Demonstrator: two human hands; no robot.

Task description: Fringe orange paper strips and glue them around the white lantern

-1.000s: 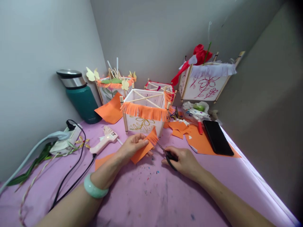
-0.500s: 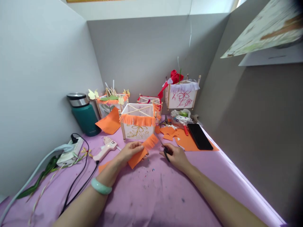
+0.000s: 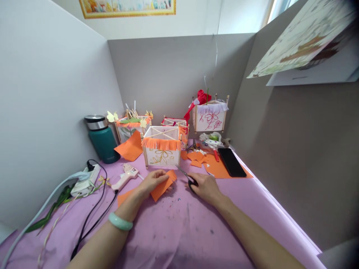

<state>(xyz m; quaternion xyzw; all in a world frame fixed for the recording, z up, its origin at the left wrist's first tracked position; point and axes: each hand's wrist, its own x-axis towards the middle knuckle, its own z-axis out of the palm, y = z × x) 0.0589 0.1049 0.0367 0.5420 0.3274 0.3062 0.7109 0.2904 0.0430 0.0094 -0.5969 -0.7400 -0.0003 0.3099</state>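
My left hand (image 3: 154, 181) pinches a piece of orange paper (image 3: 162, 189) whose upper part looks folded or bent over near the fingers. A jade-green bangle (image 3: 120, 221) circles that wrist. In my right hand (image 3: 204, 186) is a pair of scissors (image 3: 184, 173), held by the black handles with the blades pointing up and left, apart from the paper. Just behind the hands stands a box-shaped lantern (image 3: 164, 155) of sticks and white panels, with an orange fringe along its top and a golden flower drawing on the front.
At left are a glue gun (image 3: 125, 179), a power strip (image 3: 85, 182) with cables, and a teal bottle (image 3: 103, 144). More decorated boxes stand behind. Orange scraps (image 3: 196, 157), a red marker (image 3: 215, 155) and a black phone (image 3: 232, 162) lie at right. Grey partitions (image 3: 179, 71) enclose the table.
The orange paper's fringed end, stretched out toward the scissors before, now sits closer to my left fingers. The scissors have turned further left. The camera view has tilted up slightly.
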